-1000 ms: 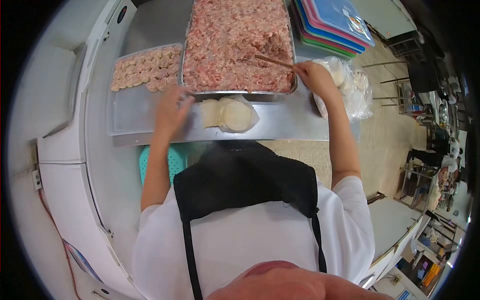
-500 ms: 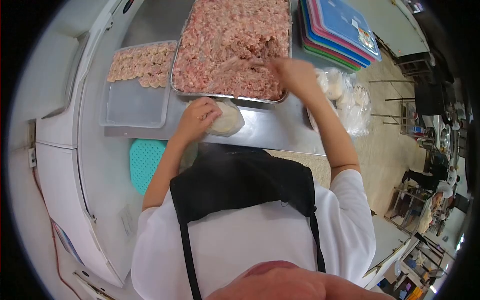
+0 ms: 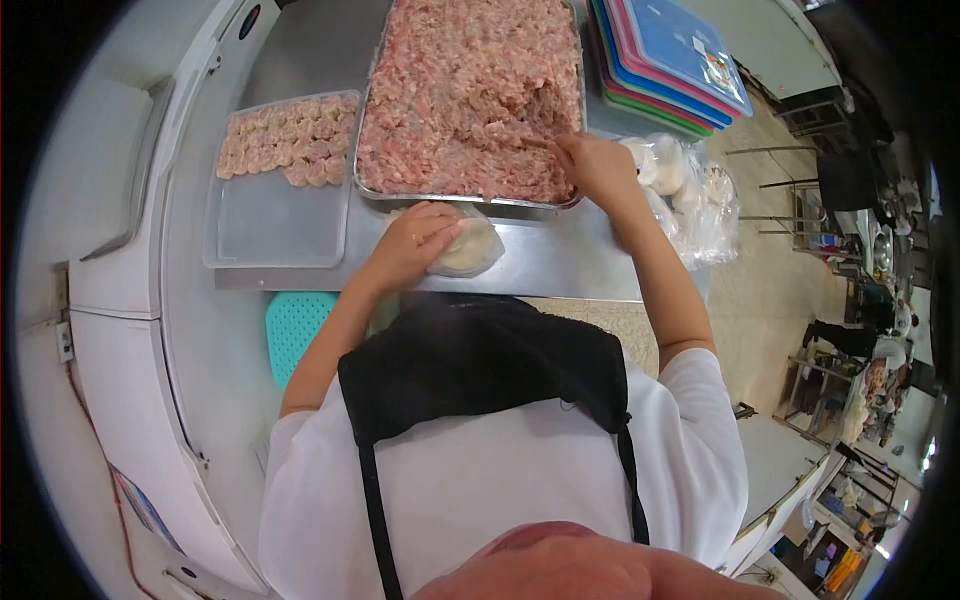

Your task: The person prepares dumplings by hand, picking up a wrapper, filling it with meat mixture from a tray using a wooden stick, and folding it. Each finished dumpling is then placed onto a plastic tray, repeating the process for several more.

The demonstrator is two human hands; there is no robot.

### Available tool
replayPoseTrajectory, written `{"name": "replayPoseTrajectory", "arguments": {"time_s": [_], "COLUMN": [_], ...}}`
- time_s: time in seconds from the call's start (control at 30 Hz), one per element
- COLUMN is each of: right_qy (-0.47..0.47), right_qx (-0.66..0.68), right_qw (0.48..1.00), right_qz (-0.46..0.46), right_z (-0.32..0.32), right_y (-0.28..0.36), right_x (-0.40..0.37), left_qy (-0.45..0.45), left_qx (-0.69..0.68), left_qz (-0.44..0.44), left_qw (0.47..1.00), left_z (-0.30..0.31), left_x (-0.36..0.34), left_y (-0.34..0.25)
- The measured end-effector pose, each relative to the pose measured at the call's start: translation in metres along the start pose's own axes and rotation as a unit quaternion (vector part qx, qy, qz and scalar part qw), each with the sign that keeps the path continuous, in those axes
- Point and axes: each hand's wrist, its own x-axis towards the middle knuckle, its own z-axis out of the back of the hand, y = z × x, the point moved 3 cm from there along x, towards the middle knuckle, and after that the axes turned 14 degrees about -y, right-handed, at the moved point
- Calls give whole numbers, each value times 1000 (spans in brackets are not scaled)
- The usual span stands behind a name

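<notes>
My left hand (image 3: 415,242) is closed on a stack of round, pale dough wrappers (image 3: 474,246) in clear plastic, at the front edge of the metal table. My right hand (image 3: 602,172) grips a thin stick-like tool (image 3: 538,143), its tip against the ground meat. The meat (image 3: 455,100) fills a large metal tray (image 3: 470,200), with a hollow dug near its right side. To the left, a clear plastic tray (image 3: 275,230) holds rows of filled dumplings (image 3: 290,140) in its far part.
Stacked coloured plastic lids (image 3: 675,60) stand at the back right. Plastic bags of white rounds (image 3: 685,195) lie beside my right forearm. Below the table edge at left is a turquoise perforated stool (image 3: 298,335). A white fridge-like cabinet (image 3: 115,380) borders the left side.
My right hand has drawn slightly right and down, and the tool now shows clearly. My left hand and the wrappers have shifted slightly right in the picture. The view has tilted a little.
</notes>
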Motion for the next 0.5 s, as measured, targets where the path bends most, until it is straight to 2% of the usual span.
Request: {"name": "replayPoseTrajectory", "arguments": {"time_s": [0.1,0.2,0.23,0.27,0.33,0.4,0.5], "right_qy": [65,19,15,11,4,-2,-14], "right_qx": [-114,-90,-66,-41,-4,22,65], "right_qw": [991,996,998,998,996,995,993], "right_qz": [21,14,-18,-50,-87,-100,-100], "right_z": [-17,-26,-24,-21,-19,-18,-16], "right_y": [17,43,46,49,53,59,76], "right_x": [4,-4,-7,-10,-12,-14,-16], "left_qy": [41,-13,-44,-73,-113,-139,-155], "left_qx": [-78,-66,-177,-282,-402,-446,-353], "left_qz": [69,55,164,271,363,345,291], "left_qw": [994,996,969,918,833,814,875], "left_z": [14,28,32,36,40,44,57], "left_x": [10,19,23,26,31,36,46], "left_y": [-2,8,14,19,25,30,41]}}
